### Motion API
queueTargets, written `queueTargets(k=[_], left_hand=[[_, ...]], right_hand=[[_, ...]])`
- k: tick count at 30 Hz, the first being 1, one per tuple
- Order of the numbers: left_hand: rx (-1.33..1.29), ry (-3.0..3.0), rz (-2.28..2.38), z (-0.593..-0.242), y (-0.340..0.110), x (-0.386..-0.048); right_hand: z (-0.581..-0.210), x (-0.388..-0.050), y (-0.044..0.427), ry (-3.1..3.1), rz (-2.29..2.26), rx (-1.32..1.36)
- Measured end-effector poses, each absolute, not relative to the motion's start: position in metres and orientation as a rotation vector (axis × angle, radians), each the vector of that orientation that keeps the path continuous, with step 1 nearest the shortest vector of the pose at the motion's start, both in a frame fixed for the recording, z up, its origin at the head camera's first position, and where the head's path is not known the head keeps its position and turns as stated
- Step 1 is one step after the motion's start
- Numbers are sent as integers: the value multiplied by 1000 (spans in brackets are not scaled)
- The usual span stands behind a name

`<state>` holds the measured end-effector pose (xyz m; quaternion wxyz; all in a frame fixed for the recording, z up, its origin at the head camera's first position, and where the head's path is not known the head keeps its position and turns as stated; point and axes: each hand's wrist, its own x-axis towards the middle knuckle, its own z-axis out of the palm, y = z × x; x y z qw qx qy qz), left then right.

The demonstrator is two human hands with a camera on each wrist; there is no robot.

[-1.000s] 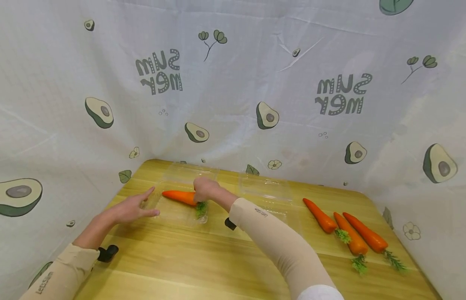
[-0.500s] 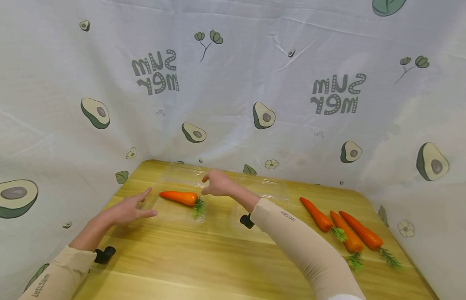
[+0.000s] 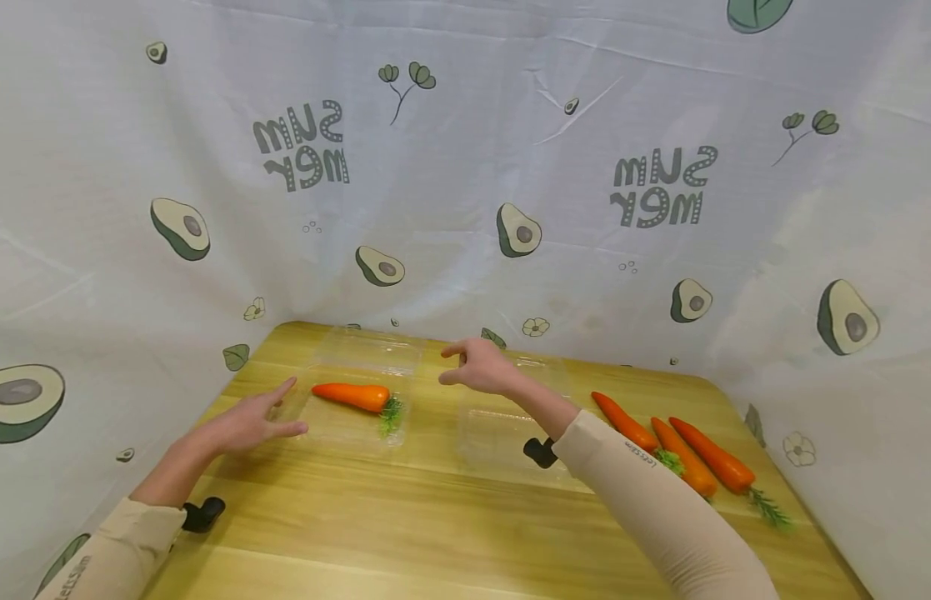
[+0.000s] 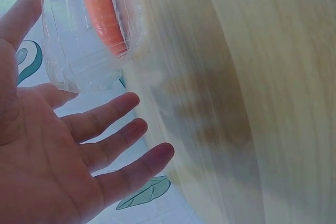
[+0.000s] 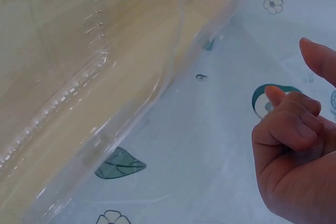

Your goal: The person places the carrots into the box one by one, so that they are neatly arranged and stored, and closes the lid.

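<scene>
An orange carrot with a green leafy top (image 3: 352, 396) lies in the left clear plastic box (image 3: 333, 429), its lid (image 3: 367, 346) laid back behind it. My left hand (image 3: 247, 425) is at the left side of that box, thumb and fingers spread; in the left wrist view the fingertips (image 4: 160, 153) have nothing between them. Raised between the two boxes, my right hand (image 3: 483, 367) holds nothing; in the right wrist view several of its fingers (image 5: 291, 124) hang curled while one stays extended. Below that hand is a second clear box (image 3: 488, 437), partly hidden by the right wrist.
Three more carrots lie on the right of the wooden table (image 3: 360, 525): a left one (image 3: 618, 414), a middle one (image 3: 683, 458) and a right one (image 3: 713, 454). The right sleeve covers part of them. A patterned white curtain (image 3: 435, 208) hangs behind and around the table.
My right hand has let go of the carrot in the left box and moved up and to the right. My left hand keeps its place beside the box; the view has shifted slightly.
</scene>
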<state>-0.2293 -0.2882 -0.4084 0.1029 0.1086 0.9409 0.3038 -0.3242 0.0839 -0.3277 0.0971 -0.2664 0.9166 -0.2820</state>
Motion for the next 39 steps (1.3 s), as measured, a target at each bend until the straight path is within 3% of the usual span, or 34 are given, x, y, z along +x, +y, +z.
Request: queueTargets(k=[25,39], left_hand=[[325,2782,893,-410,-290,-230],[340,2796,892,-410,-290,-229]], right_hand=[[-344,-301,221,2689,-1257,-399],[-361,-293,274,2727,-1369,-116]])
